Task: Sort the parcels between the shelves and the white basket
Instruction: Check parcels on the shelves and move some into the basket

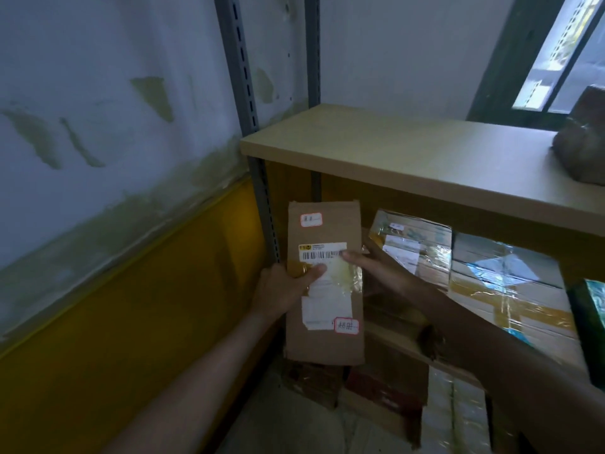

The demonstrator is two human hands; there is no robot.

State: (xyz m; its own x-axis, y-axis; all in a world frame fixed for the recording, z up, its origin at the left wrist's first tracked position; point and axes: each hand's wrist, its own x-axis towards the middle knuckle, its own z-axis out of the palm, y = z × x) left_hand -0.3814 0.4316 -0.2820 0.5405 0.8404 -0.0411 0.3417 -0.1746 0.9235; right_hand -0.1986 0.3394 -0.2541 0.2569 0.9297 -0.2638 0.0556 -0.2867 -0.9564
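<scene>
Head view, looking down on one flat brown parcel [324, 283], held upright in two hands just in front of the left end of the shelf unit and touching none of its boards. Left grip [284, 290] wrapped round the parcel's left edge, thumb pressed on the taped front. Right grip [376, 270] clasping the right edge, thumb laid on the barcode label [322, 251], fingers hidden behind the card. On the parcel's face: one barcode label, one torn white label [327, 303] under glossy tape, and two red-bordered stickers, one near the top [311, 219] and one at lower right [346, 325]; writing too small to read.

Close behind the parcel, two grey slotted uprights [242, 77] against the wall. Top board [393, 152] carrying one lumpy brown bundle [582, 142] at its far right, cut by the frame edge. On the middle shelf [389, 337], two taped cardboard boxes side by side and touching: the nearer box [415, 240] partly blocked by the right grip and wrist, the farther box [510, 283] in plain sight. Just beyond them, a green-printed thing [589, 309], only partly seen.

Lower down, under the parcel and forearms, at least three more parcels: two dark ones [311, 378] [386, 385] and one pale glossy one [455, 417]; too dim for a sure count. To the left, peeling white wall [98, 93] above a yellow band [131, 322]. Window [556, 54] at upper right.
</scene>
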